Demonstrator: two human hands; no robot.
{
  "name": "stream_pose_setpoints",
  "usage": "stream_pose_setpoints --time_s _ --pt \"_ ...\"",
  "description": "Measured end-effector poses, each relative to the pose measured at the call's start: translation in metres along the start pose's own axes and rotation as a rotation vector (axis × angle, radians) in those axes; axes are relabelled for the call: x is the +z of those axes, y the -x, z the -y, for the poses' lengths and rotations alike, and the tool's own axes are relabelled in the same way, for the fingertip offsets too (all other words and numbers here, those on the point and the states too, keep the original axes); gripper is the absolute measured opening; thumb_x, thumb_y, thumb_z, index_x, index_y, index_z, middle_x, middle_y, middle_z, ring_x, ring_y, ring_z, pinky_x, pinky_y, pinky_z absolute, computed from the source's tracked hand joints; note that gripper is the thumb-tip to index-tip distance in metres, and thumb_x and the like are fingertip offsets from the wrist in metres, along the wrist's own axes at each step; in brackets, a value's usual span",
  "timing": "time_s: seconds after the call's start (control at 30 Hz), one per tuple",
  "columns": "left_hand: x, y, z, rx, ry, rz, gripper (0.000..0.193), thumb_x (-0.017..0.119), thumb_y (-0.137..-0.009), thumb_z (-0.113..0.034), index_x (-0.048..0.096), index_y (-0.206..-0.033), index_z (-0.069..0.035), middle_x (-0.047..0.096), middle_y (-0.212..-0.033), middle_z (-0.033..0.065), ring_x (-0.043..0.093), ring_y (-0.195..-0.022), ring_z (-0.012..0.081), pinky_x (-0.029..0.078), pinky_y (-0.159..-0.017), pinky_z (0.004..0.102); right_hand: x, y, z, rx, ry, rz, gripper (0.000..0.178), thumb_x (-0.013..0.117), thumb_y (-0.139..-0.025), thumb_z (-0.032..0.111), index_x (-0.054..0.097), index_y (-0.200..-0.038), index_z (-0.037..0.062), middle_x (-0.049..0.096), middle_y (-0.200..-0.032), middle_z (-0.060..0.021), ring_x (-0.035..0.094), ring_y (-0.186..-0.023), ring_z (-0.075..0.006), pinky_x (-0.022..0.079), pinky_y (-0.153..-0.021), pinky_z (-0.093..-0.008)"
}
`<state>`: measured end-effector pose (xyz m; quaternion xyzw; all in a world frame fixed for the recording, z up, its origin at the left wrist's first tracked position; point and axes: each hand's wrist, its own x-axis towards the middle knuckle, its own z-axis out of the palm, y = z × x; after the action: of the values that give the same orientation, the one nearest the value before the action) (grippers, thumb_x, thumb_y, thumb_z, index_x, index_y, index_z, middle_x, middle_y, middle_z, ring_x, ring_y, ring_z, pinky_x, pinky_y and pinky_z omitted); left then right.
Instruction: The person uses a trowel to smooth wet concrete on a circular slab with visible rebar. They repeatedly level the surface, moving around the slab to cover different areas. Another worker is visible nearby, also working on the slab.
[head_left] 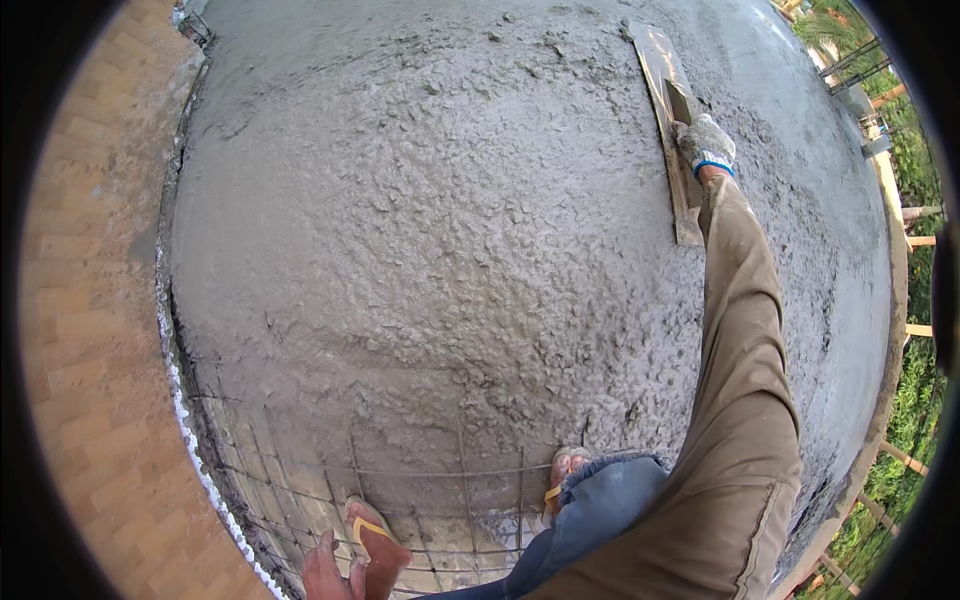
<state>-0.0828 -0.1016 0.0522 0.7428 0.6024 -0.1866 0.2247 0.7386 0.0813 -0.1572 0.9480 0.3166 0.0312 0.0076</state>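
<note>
My right hand (706,145), in a grey knit glove with a blue cuff, is shut on the handle of a long wooden float (668,120). The float lies flat on the wet grey concrete (450,230) at the far right of the slab. My arm in a tan sleeve reaches out to it from the lower right. At the bottom edge, what looks like my bare left hand (325,572) sits beside an orange sandal (378,545) on the steel mesh. It is cut off by the frame, so its grip is unclear.
Steel mesh (420,500) lies exposed in the near strip where the concrete ends. My other sandalled foot (562,470) stands at the concrete's edge. A brick wall (90,330) runs along the left. The slab edge (895,300), wooden props and greenery lie right.
</note>
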Motion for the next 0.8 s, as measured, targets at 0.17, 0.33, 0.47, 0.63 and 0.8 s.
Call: stream_pose_setpoints --time_s 0.17,0.33,0.47,0.63,0.8 --pt "-0.002 -0.022 -0.014 0.095 0.022 0.000 0.065 0.077 -0.090 -0.026 0.053 -0.143 0.003 0.066 -0.123 0.0254 0.061 -0.112 0.0453 0.049 -0.097 0.0506 -0.002 0.012 0.078 -0.300 -0.059 -0.022 0.049 0.067 -0.093 0.049 0.072 -0.114 0.0051 0.075 -0.112 -0.0217 0.072 -0.107 -0.0400 0.057 -0.091 -0.0500" --pt "-0.001 -0.039 -0.033 0.254 0.023 -0.062 0.065 0.078 -0.088 -0.027 0.055 -0.140 0.003 0.068 -0.113 0.0221 0.062 -0.103 0.0414 0.049 -0.090 0.0490 -0.013 0.037 0.149 -0.450 -0.169 0.016 0.049 0.068 -0.093 0.050 0.074 -0.111 0.0046 0.076 -0.111 -0.0213 0.073 -0.104 -0.0400 0.058 -0.088 -0.0495" --pt "-0.008 -0.041 -0.042 0.242 0.010 -0.064 0.065 0.076 -0.088 -0.029 0.055 -0.139 0.006 0.066 -0.115 0.0222 0.059 -0.106 0.0409 0.046 -0.093 0.0494 -0.027 0.068 0.173 -0.702 -0.177 0.027 0.047 0.069 -0.095 0.047 0.070 -0.116 0.0050 0.076 -0.107 -0.0199 0.073 -0.102 -0.0390 0.059 -0.086 -0.0486" --pt "-0.053 0.023 -0.024 0.091 -0.258 -0.385 0.060 0.071 -0.096 -0.029 0.053 -0.143 0.004 0.063 -0.130 0.0267 0.060 -0.119 0.0448 0.046 -0.105 0.0515 -0.038 0.068 0.181 -0.707 -0.251 -0.006 0.048 0.067 -0.097 0.049 0.069 -0.118 0.0058 0.075 -0.109 -0.0183 0.072 -0.106 -0.0388 0.057 -0.089 -0.0488" --pt "-0.042 0.085 -0.003 -0.247 -0.201 -0.810 0.066 0.071 -0.098 -0.037 0.052 -0.145 0.006 0.062 -0.136 0.0299 0.058 -0.129 0.0448 0.045 -0.111 0.0515 -0.034 0.030 0.206 -0.444 -0.215 0.000 0.050 0.068 -0.094 0.050 0.071 -0.120 0.0071 0.075 -0.115 -0.0197 0.071 -0.111 -0.0381 0.056 -0.093 -0.0498"
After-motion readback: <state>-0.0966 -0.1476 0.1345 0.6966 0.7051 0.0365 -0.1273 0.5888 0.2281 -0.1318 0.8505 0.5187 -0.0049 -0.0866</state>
